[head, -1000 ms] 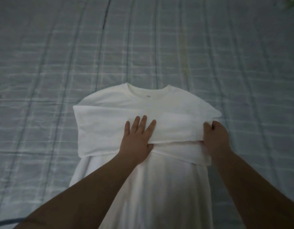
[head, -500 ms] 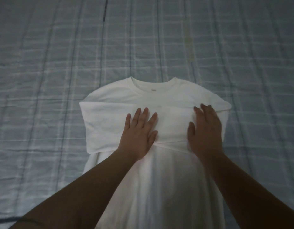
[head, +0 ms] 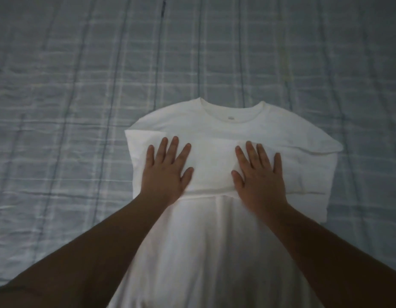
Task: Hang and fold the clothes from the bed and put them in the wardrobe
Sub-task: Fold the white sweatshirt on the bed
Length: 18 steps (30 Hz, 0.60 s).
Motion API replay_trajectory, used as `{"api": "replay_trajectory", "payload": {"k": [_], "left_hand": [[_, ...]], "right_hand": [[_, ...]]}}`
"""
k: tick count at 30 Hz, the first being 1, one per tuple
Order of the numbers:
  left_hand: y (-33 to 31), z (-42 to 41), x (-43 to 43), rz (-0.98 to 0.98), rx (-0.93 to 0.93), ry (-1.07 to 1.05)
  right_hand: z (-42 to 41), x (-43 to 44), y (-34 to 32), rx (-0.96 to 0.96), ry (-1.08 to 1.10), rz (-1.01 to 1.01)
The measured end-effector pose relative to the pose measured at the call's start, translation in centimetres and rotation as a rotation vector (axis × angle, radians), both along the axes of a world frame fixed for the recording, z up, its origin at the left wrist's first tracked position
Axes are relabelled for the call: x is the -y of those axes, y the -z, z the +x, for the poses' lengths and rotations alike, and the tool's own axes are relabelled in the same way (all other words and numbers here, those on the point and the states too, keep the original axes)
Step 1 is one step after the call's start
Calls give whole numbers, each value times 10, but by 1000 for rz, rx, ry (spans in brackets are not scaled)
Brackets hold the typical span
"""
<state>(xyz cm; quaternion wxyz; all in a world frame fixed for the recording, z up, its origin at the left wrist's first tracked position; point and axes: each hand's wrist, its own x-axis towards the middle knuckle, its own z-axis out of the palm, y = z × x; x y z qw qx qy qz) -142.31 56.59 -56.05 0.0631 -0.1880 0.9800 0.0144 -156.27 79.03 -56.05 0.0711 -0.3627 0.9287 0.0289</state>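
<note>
Your left hand (head: 168, 172) lies flat, fingers straight, grasping nothing, on the folded sleeves (head: 215, 165) of the shirt (head: 226, 123), which lies mid-bed with its collar far. Your right hand (head: 259, 174) presses likewise. Risk: a dragging palm may pull the sleeves askew. Bare bed (head: 70, 85) shows left, far and right.

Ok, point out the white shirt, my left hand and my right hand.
shirt (head: 215, 245), head view, bare lower front.
left hand (head: 167, 174), head view, back of hand.
right hand (head: 259, 177), head view, back of hand.
</note>
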Motion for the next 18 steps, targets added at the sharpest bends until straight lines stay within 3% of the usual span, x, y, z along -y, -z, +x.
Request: {"api": "replay_trajectory", "payload": {"k": [10, 18], "left_hand": [[4, -3, 3, -5, 66, -11], [-31, 42, -22, 106, -39, 4]], "right_hand": [[-20, -55, -6, 20, 89, 0], [30, -65, -48, 34, 24, -200]]}}
